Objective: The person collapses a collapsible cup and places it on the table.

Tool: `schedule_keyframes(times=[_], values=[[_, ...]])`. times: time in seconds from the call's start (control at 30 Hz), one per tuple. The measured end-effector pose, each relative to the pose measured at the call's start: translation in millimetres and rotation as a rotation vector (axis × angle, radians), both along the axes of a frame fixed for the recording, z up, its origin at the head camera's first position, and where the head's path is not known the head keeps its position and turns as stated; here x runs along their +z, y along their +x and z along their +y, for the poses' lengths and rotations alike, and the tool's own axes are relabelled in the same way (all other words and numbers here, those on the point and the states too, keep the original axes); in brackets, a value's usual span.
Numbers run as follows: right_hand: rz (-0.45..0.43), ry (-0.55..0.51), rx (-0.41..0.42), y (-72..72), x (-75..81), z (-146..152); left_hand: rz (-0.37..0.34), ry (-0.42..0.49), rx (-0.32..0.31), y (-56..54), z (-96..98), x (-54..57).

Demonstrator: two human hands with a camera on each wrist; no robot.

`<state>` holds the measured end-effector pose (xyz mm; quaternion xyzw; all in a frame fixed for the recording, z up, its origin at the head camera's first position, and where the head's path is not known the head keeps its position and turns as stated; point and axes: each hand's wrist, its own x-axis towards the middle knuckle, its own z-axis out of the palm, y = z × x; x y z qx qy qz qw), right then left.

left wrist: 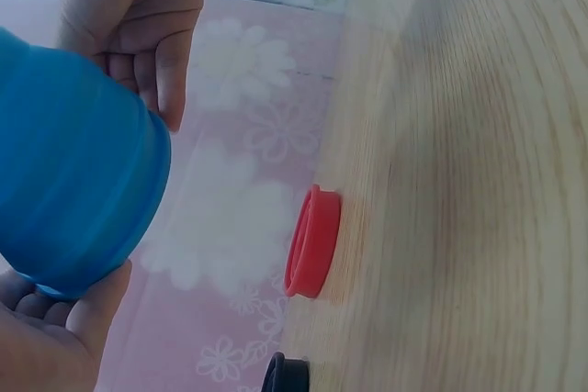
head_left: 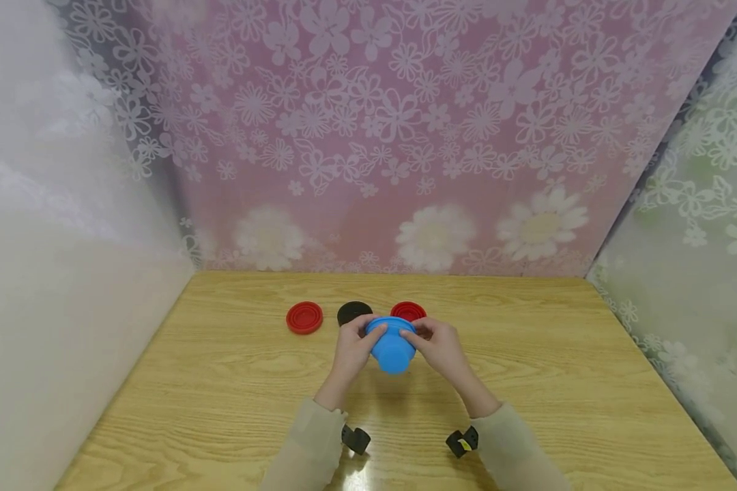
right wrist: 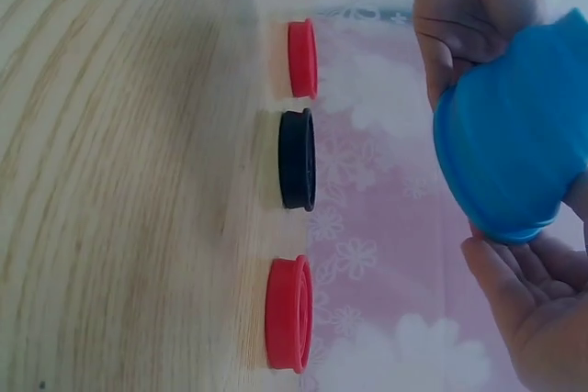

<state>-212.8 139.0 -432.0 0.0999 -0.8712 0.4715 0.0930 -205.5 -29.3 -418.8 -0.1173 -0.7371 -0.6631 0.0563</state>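
Note:
A blue collapsible cup (head_left: 393, 346), extended to its stepped shape, is held above the table between both hands. Its wide rim faces away and its narrow base points toward the wearer in the head view. My left hand (head_left: 350, 349) grips the rim's left side, thumb on the near wall. On the right side, my right hand (head_left: 443, 349) pinches the rim the same way. The right wrist view shows the cup's ringed wall (right wrist: 514, 126) between the two hands. Part of each hand's fingers is hidden behind the cup.
Behind the hands, a flattened red cup (head_left: 304, 318), a flattened black one (head_left: 354, 312) and another red one (head_left: 408, 311) lie in a row on the wooden table (head_left: 221, 382). Flower-patterned sheets (head_left: 368, 136) surround the table's back and sides.

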Motion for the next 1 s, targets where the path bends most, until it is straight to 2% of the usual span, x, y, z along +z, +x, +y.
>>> schedule_keyframes(times=[0.17, 0.3, 0.5, 0.6, 0.67, 0.77, 0.9, 1.0], values=[[0.184, 0.056, -0.014, -2.3, -6.7, -2.3, 0.009, 0.02, 0.021, 1.1, 2.6, 2.2], [0.289, 0.069, -0.035, -1.9, -8.7, -4.3, -0.019, 0.071, 0.009, 2.5, 3.6, 3.4], [0.355, -0.045, -0.083, -1.2, -6.4, -3.5, -0.151, 0.274, -0.075, -0.2, -0.8, -1.6], [0.354, -0.064, -0.102, -0.7, -5.4, -2.3, -0.173, 0.322, -0.1, -1.5, -2.1, -3.0], [0.348, -0.07, -0.109, -0.4, -5.5, -1.8, -0.163, 0.319, -0.106, -1.5, -2.0, -2.9], [0.335, -0.088, -0.125, 0.2, -6.3, -1.2, -0.111, 0.258, -0.09, -0.7, -0.1, -1.6], [0.317, -0.105, -0.146, 0.1, -7.2, -1.4, -0.007, 0.158, -0.038, 0.7, 4.2, 1.1], [0.279, -0.136, -0.139, 0.0, -6.9, -1.6, 0.044, 0.127, 0.006, 0.8, 7.3, 2.2]])
